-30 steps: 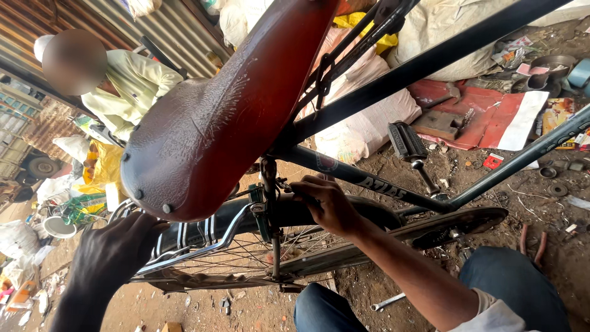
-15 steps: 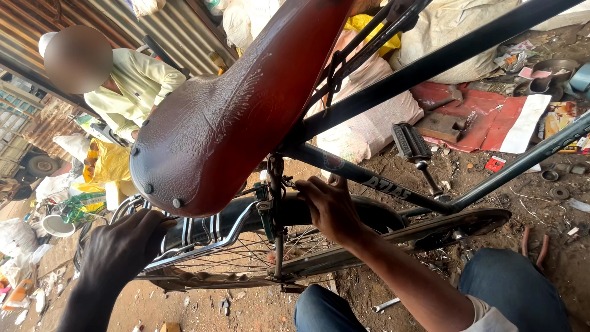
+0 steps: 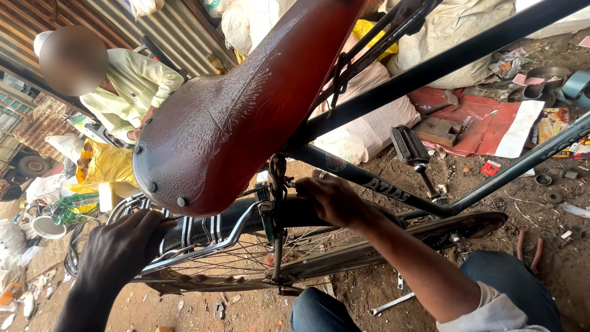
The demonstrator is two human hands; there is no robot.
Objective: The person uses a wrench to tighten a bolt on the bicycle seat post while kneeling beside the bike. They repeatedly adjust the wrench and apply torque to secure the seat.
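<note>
A black bicycle stands close under me, its big brown leather saddle [image 3: 239, 117] filling the middle of the view. My left hand [image 3: 126, 249] rests on the chrome rear carrier rack [image 3: 203, 240] above the rear wheel [image 3: 246, 261], fingers curled over a rail. My right hand [image 3: 329, 198] reaches in below the saddle, fingers pressed at the bracket by the seat stay [image 3: 276, 209]; what they pinch is hidden. The black frame tube [image 3: 369, 181] runs just behind that hand. My knees in blue trousers [image 3: 510, 289] are at the bottom.
A seated person in a pale shirt [image 3: 132, 86] is beyond the saddle at left. A pedal [image 3: 409, 147], red sheet [image 3: 491, 123], white sacks [image 3: 369, 129] and scattered metal parts lie on the dirt ground at right. A spanner [image 3: 390, 304] lies by my knee.
My left hand has risen from the lower left and come up onto the carrier rack. My right hand stays at the bracket under the saddle, shifted slightly.
</note>
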